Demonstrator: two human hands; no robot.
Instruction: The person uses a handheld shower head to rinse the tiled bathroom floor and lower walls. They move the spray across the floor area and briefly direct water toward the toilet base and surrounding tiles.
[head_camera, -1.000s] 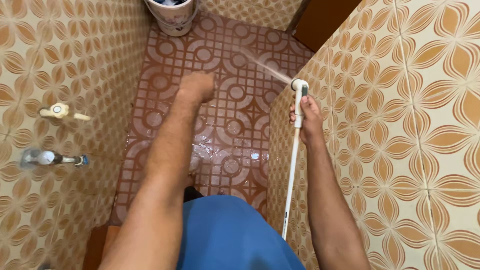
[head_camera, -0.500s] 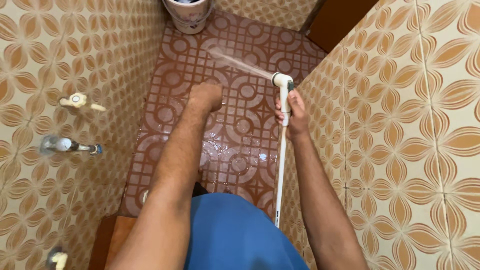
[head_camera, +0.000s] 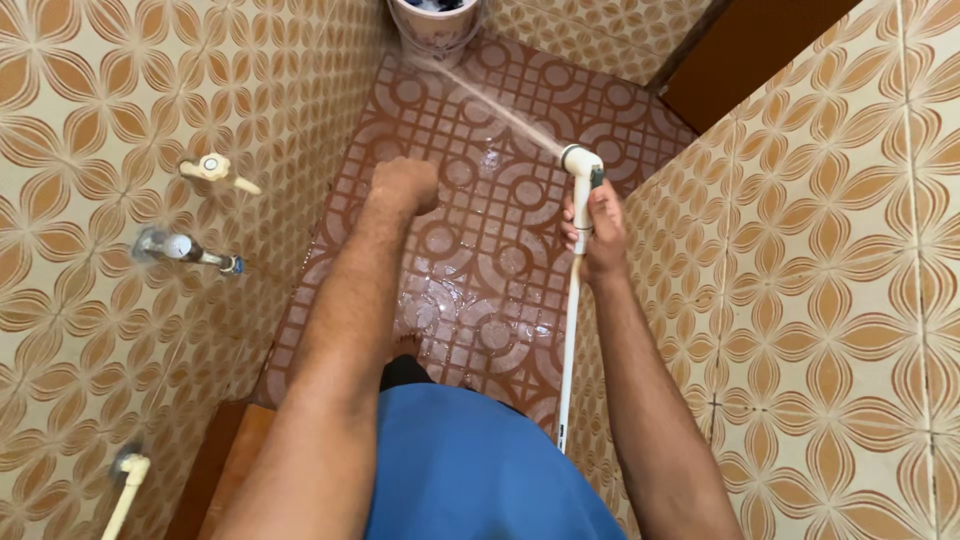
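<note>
White sprayer (head_camera: 581, 175) upright in right hand (head_camera: 598, 232), nozzle forward-left

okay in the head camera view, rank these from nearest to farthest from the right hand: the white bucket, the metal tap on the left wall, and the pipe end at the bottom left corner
From the right hand, which grips the white spray handle:
1. White bucket, up ahead at the far end of the floor, to the hand's left.
2. Metal tap, across on the left wall.
3. Pipe end, low in the bottom left corner, farthest.

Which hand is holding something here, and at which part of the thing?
The right hand grips the white plastic hand sprayer around its handle, just below the head. The left hand is a closed fist; nothing shows in it.
</note>
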